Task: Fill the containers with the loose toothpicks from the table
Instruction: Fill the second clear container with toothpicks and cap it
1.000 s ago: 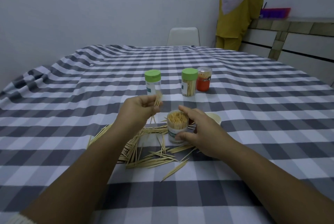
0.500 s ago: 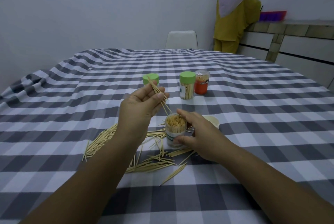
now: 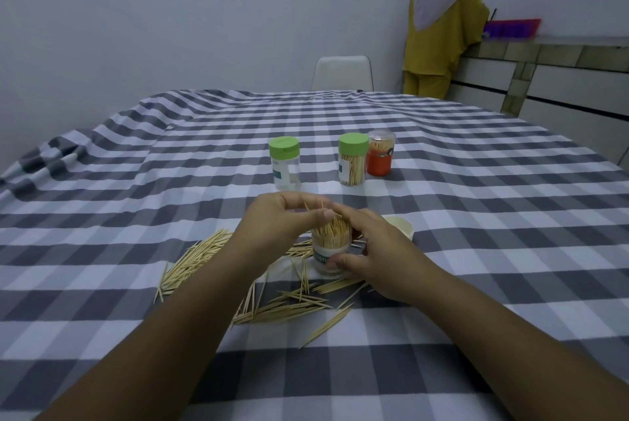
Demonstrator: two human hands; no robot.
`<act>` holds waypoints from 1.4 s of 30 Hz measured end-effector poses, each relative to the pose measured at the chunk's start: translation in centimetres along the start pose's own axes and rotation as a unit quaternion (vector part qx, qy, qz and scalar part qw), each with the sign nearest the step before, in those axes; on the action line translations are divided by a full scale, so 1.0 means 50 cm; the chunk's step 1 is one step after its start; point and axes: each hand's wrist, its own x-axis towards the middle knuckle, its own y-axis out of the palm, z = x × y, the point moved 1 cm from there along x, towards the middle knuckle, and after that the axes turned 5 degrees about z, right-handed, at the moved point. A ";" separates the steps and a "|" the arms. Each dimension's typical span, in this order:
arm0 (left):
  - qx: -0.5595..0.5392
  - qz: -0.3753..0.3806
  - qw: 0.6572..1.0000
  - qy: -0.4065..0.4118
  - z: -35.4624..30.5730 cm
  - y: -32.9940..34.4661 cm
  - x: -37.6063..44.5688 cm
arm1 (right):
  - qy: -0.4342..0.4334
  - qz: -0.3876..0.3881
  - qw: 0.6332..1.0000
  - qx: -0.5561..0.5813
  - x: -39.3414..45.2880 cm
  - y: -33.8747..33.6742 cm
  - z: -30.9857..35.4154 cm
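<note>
The open container (image 3: 331, 252), a clear tub packed with upright toothpicks, stands near the front middle of the table (image 3: 476, 203), whose grey-and-white checked cloth runs wide and bare to the right and far side, while its left edge falls away in folds. The right hand (image 3: 374, 250) grasps this tub, thumb across its label and fingers curled round the far side. The left hand (image 3: 282, 220) hovers just above the tub's mouth, its thumb and fingertips pinching a few toothpicks (image 3: 315, 213) whose tips stick up between the fingers. The loose toothpicks (image 3: 272, 298) lie scattered on the cloth around and in front of the tub, mostly under and beside the left forearm, with a denser bundle fanning out to the left and a few strays near the right wrist. Just beyond the right hand sits a pale cap (image 3: 400, 225), mouth up. Farther back stand three closed tubs well apart from the hands: a nearly empty one with a green lid (image 3: 284, 163), a filled one with a green lid (image 3: 353, 158), and touching it a clear-lidded one with an orange band (image 3: 380, 157). The labels are white with green; the held tub's green strip shows letters too blurred and covered to read.
</note>
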 end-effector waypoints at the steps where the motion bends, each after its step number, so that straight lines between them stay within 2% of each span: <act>1: 0.017 0.001 1.000 0.000 0.001 -0.002 0.001 | 0.000 0.000 1.000 -0.001 0.000 0.000 -0.001; 6: 0.071 -0.005 0.996 0.059 0.004 -0.011 0.004 | -0.003 0.000 1.000 -0.007 0.001 0.000 -0.005; 8: 0.129 0.034 0.989 0.064 0.004 -0.016 0.008 | -0.003 -0.001 1.000 -0.006 0.001 0.000 -0.005; 11: 0.218 0.137 0.965 0.049 0.003 -0.019 0.009 | -0.009 -0.004 1.000 0.002 0.002 0.001 -0.006; 15: 0.326 0.157 0.929 0.073 0.007 -0.021 0.010 | -0.013 -0.007 1.000 0.005 0.001 0.000 -0.006; 20: 0.242 0.117 0.958 0.097 0.005 -0.011 0.002 | -0.018 -0.004 1.000 0.011 0.000 0.001 -0.006; 25: 0.351 0.115 0.916 0.155 0.014 -0.014 0.011 | -0.009 0.000 1.000 0.009 0.000 0.002 -0.010; 29: 0.300 0.122 0.939 0.119 0.014 -0.030 0.010 | -0.010 -0.001 1.000 0.004 0.001 0.001 -0.008; 34: 0.335 0.177 0.922 0.077 0.015 -0.033 0.008 | -0.011 -0.002 1.000 0.002 0.002 0.002 -0.011; 39: 0.271 0.161 0.947 0.064 0.021 -0.021 0.001 | -0.014 0.025 1.000 0.000 -0.004 -0.013 -0.018; 42: 0.268 0.161 0.947 0.067 0.025 -0.018 0.003 | -0.011 0.019 0.999 -0.038 -0.005 -0.040 -0.026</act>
